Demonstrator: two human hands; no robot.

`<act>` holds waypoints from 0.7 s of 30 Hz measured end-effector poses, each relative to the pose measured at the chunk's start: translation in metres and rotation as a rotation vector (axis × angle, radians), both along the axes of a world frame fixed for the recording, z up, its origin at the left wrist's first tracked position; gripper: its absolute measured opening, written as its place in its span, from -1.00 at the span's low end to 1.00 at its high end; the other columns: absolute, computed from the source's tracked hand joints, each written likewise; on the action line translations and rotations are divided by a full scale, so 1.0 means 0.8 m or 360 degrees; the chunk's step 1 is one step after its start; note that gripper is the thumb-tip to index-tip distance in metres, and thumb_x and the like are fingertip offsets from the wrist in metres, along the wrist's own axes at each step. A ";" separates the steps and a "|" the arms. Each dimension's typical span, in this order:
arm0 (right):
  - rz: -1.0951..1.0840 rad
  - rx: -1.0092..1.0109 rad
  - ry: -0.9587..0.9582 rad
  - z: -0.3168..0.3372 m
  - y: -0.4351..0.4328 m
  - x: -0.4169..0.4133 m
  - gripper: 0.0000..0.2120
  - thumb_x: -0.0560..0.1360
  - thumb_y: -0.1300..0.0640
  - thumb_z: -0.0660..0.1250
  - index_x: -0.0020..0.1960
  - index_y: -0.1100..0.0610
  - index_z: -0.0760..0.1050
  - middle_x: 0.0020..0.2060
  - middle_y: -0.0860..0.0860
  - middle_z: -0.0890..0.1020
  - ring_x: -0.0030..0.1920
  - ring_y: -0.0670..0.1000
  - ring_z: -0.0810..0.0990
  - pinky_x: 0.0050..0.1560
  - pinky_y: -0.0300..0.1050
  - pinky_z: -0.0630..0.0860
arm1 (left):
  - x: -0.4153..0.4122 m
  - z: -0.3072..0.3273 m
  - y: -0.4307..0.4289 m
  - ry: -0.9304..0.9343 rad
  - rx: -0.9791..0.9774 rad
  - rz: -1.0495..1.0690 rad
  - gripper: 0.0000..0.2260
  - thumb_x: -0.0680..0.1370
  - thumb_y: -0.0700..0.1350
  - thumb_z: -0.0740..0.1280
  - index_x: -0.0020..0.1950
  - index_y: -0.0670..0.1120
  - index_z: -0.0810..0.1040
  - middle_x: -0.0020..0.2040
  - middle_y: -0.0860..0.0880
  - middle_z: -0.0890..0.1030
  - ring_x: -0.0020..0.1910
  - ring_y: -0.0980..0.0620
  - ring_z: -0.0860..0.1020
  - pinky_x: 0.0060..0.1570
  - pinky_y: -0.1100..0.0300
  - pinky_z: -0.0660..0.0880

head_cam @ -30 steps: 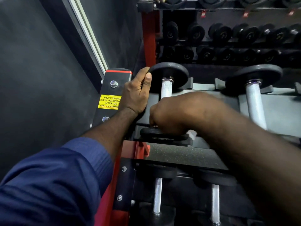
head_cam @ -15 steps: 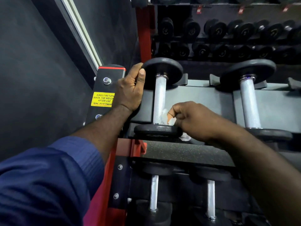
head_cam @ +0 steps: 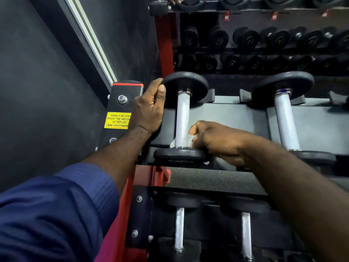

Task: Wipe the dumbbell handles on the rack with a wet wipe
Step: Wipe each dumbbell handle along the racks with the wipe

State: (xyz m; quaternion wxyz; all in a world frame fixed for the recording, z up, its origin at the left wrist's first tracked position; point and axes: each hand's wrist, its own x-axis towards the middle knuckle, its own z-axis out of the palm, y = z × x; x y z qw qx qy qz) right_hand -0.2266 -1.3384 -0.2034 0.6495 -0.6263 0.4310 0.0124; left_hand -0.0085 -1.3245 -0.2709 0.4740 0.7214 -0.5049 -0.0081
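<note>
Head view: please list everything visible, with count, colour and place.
left dumbbell: one, black plates, silver handle, middle shelf's left end
wet wipe: one, white, at that handle's near end
right dumbbell: one, same colours, same shelf
lower dumbbells: two, same colours, shelf below
small dumbbells: many, black, rows behind
rack: one, red and black
sticker: one, yellow, rack's left post
left hand: grips left dumbbell's far plate
right hand: holds wet wipe against handle
</note>
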 end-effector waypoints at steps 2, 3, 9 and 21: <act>-0.0011 -0.0021 -0.0012 0.004 -0.005 -0.006 -0.73 0.55 0.33 0.39 0.21 0.21 0.42 -0.13 0.14 0.58 -0.16 0.02 0.53 -0.19 -0.12 0.45 | 0.000 0.001 0.000 0.0004 -0.0014 -0.0014 -0.64 0.74 0.09 0.16 0.44 0.01 0.57 -0.13 -0.07 0.67 -0.16 0.05 0.58 -0.08 0.32 0.42; -0.0039 -0.0034 -0.0039 0.006 -0.007 -0.009 -0.74 0.54 0.27 0.44 0.16 0.19 0.44 -0.16 0.11 0.60 -0.16 0.01 0.53 -0.18 -0.13 0.45 | 0.002 0.001 -0.001 0.0000 -0.0020 -0.0021 -0.64 0.74 0.09 0.16 0.44 0.01 0.57 -0.07 -0.10 0.70 -0.12 0.01 0.61 -0.07 0.31 0.43; 0.0117 -0.0988 0.0179 0.018 0.016 -0.019 -0.77 0.49 -0.05 0.51 -0.02 -0.01 0.48 -0.32 -0.06 0.68 -0.34 -0.13 0.57 -0.21 -0.11 0.48 | 0.004 -0.001 -0.002 -0.0009 -0.0036 -0.0035 -0.63 0.74 0.11 0.15 0.44 0.02 0.57 0.01 -0.10 0.73 -0.03 -0.05 0.66 -0.02 0.31 0.45; 0.1067 -0.1404 0.0250 0.061 0.025 0.025 -0.79 0.70 -0.09 0.09 0.07 -0.02 0.42 -0.23 -0.08 0.51 -0.16 -0.01 0.51 -0.10 -0.01 0.47 | 0.001 0.001 -0.001 0.0005 -0.0015 -0.0007 -0.66 0.75 0.07 0.16 0.44 0.00 0.57 -0.04 -0.05 0.71 -0.15 0.12 0.56 -0.09 0.34 0.40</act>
